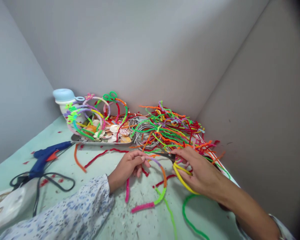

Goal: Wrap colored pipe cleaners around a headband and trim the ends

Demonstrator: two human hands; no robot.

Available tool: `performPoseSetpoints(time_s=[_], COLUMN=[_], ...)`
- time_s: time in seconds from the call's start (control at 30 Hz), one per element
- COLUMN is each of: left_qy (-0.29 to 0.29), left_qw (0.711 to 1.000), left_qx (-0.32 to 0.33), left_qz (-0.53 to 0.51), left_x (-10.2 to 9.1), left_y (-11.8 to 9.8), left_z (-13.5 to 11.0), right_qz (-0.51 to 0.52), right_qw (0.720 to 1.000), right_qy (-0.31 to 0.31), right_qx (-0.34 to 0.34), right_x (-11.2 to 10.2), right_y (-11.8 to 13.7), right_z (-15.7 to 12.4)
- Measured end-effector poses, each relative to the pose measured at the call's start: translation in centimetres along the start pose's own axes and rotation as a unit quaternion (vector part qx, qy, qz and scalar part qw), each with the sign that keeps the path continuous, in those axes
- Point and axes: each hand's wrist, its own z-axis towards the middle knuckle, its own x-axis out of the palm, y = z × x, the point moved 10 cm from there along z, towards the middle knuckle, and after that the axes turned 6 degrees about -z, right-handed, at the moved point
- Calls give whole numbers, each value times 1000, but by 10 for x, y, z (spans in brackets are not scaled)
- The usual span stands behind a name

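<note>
My left hand [128, 166] pinches one end of a headband wrapped in multicoloured pipe cleaners [162, 181], which curves over the table between my hands. My right hand [198, 170] is closed round a yellow pipe cleaner [182, 179] and what looks like dark scissors [168, 155], whose tip points left at the headband. A big pile of loose pipe cleaners [172, 128] in many colours lies just beyond my right hand.
A metal tray [100, 141] with round patterned discs and several finished headbands [90, 115] stands at the back left, a light blue-capped container [64, 97] behind it. A blue glue gun [45, 156] with a black cord lies at left. Loose green [190, 216] and red strands lie nearby.
</note>
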Motion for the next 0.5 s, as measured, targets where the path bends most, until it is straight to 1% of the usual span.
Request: performPoseSetpoints(time_s=[0.13,0.27,0.37,0.5], left_qy=[-4,-2,9,10], left_qw=[1000,1000,1000,999], left_qx=[-8,-17,-19,-32], left_qz=[2,-13,-21,-22], left_x=[0,-1,1,1], left_y=[0,2,3,5], left_z=[1,3,4,3], right_qz=[-28,-77,-119,-136], right_qw=[998,994,990,988], right_qy=[42,61,57,26], right_qx=[-23,-47,-57,-66], right_x=[8,12,14,11], right_y=[6,13,13,12], right_z=[-3,-4,-2,0])
